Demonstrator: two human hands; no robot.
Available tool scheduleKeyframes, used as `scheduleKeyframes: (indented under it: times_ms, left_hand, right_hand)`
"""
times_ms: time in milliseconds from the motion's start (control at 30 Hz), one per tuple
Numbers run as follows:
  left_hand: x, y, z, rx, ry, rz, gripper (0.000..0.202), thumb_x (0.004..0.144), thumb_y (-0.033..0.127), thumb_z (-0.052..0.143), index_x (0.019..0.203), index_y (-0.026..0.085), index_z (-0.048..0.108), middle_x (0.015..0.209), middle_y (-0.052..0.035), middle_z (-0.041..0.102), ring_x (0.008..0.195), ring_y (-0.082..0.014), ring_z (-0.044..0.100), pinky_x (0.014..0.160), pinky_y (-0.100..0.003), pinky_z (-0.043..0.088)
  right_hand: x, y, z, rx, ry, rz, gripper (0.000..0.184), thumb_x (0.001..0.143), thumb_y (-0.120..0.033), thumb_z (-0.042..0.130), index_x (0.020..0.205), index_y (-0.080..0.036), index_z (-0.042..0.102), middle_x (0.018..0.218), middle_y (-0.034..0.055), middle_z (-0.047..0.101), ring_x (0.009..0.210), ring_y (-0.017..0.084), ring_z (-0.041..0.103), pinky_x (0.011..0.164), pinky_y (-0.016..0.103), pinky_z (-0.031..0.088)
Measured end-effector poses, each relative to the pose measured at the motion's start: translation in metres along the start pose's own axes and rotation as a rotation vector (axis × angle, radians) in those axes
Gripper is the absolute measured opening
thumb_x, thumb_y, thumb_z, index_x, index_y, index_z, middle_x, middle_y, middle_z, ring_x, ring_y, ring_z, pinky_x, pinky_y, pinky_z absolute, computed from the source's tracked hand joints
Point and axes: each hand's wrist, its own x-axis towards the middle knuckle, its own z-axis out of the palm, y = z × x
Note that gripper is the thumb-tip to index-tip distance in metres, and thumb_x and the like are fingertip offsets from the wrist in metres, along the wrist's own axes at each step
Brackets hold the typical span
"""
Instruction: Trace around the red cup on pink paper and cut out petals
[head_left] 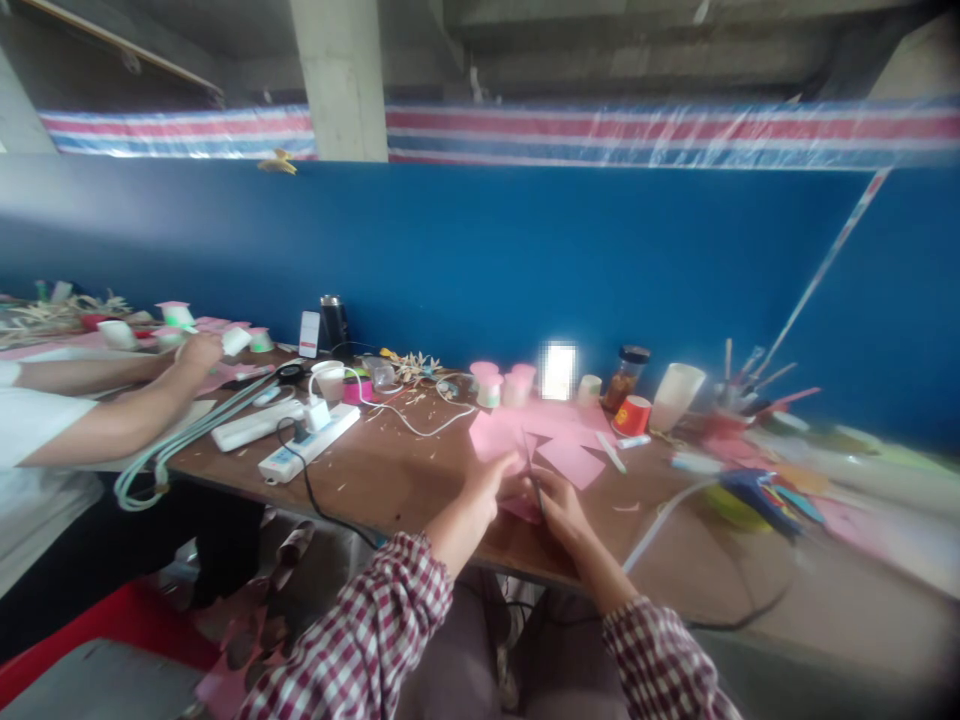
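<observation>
My right hand [561, 505] is closed around a pair of scissors [535, 490], whose blades point away from me over pink paper. With my left hand [487, 488] I grip a sheet of pink paper [493, 437] near the table's front edge; its fingers are partly hidden. Another pink piece [571, 460] lies flat just beyond my right hand. Further back stand pink-topped paper cups [487, 385], close to a bright blurred-out screen [559, 372].
A white power strip [309, 445] with plugs and cables lies left of my hands. At the right are a red paper cup [631, 414], a lidded jar [625, 380] and a cup of tools [731, 400]. Another person's arm [127, 405] reaches over the table's left end.
</observation>
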Motion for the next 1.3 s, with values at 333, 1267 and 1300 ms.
scheduleKeyframes:
  times_ms: [333, 1267, 1300]
  left_hand:
    - [0.006, -0.003, -0.002, 0.027, -0.040, -0.005, 0.025, 0.054, 0.022, 0.076, 0.075, 0.010, 0.066, 0.074, -0.0104, 0.069, 0.067, -0.0203, 0.066, 0.057, -0.028, 0.049]
    - [0.002, 0.005, -0.005, 0.128, -0.024, 0.017, 0.025, 0.052, 0.019, 0.074, 0.073, 0.008, 0.065, 0.069, -0.0087, 0.067, 0.065, -0.0192, 0.064, 0.053, -0.026, 0.046]
    - [0.003, 0.004, -0.005, 0.132, -0.021, 0.020, 0.026, 0.052, 0.019, 0.074, 0.074, 0.008, 0.065, 0.069, -0.0089, 0.067, 0.065, -0.0192, 0.064, 0.053, -0.026, 0.046]
  right_hand:
    - [0.000, -0.001, 0.002, -0.018, 0.004, 0.004, 0.046, 0.073, -0.054, 0.058, 0.092, -0.013, 0.066, 0.067, 0.0040, 0.063, 0.052, 0.014, 0.054, 0.042, 0.024, 0.045]
    - [0.001, 0.005, 0.001, 0.032, -0.026, -0.007, 0.045, 0.075, -0.050, 0.060, 0.094, -0.010, 0.064, 0.058, 0.0011, 0.059, 0.044, 0.011, 0.049, 0.040, 0.022, 0.041]
    - [0.001, 0.005, 0.002, 0.030, -0.024, -0.010, 0.045, 0.075, -0.050, 0.060, 0.093, -0.010, 0.064, 0.059, 0.0013, 0.059, 0.045, 0.011, 0.049, 0.040, 0.022, 0.041]
